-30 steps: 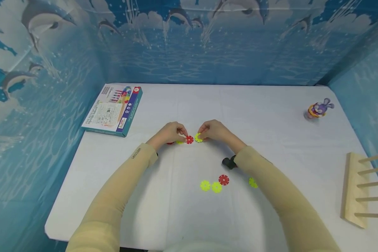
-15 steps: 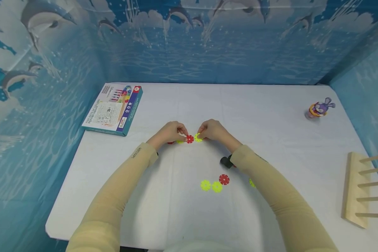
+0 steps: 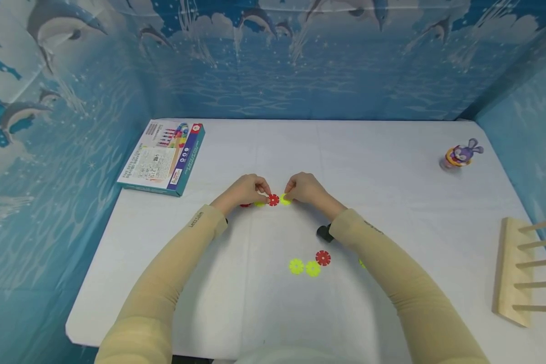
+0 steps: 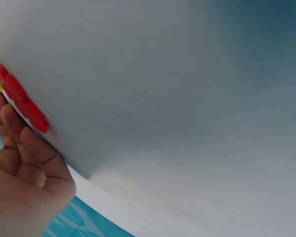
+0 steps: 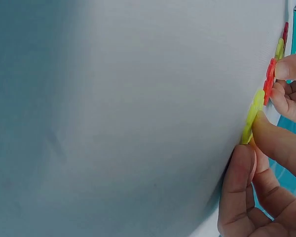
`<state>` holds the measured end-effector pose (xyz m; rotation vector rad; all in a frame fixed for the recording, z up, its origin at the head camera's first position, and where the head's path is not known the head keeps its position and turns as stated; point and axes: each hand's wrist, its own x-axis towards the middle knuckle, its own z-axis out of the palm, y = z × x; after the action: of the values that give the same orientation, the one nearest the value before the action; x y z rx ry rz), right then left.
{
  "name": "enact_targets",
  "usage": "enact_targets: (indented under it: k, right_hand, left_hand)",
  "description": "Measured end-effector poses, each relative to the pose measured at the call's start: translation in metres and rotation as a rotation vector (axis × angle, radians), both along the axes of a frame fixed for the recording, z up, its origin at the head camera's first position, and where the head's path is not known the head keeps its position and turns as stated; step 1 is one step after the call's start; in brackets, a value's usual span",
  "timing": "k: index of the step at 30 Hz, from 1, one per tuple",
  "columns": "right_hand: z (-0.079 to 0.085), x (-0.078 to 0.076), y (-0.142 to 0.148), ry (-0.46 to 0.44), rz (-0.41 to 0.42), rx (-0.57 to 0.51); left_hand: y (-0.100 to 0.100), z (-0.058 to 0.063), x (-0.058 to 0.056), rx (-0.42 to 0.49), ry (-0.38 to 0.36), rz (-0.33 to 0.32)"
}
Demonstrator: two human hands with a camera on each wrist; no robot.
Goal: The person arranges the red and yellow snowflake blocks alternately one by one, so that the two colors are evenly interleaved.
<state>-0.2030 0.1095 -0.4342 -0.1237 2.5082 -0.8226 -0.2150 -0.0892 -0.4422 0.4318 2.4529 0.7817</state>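
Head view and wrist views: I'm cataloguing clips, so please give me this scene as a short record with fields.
Left hand: holds red disc
Right hand: holds yellow disc
Held discs: close together; whether joined is unclear
Beside left hand: second yellow disc, second red disc
Loose, nearer person: two yellow discs, third red disc
Table, far left: box
Table, far right: purple rabbit toy
Right edge: wooden rack with pegs

A white bench (image 3: 391, 151); flat on it, left of the left hand (image 3: 247, 190), a box (image 3: 156, 162); well right of the right hand (image 3: 307, 188), a purple toy (image 3: 461, 154) and wooden rack (image 3: 511, 273); nearer the person than that hand, two yellow discs (image 3: 293, 267) beside a red disc (image 3: 319, 259).
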Motion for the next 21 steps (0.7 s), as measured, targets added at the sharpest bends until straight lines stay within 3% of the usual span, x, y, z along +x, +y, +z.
enact_targets:
  k: [13,21]
  right_hand:
    - [0.002,0.001,-0.001,0.005,-0.011,0.014]
    - [0.002,0.001,0.001,0.008,0.002,-0.010]
  left_hand:
    - [0.002,0.005,-0.003,-0.013,-0.018,-0.023]
    - [0.018,0.006,-0.003,0.018,0.007,-0.060]
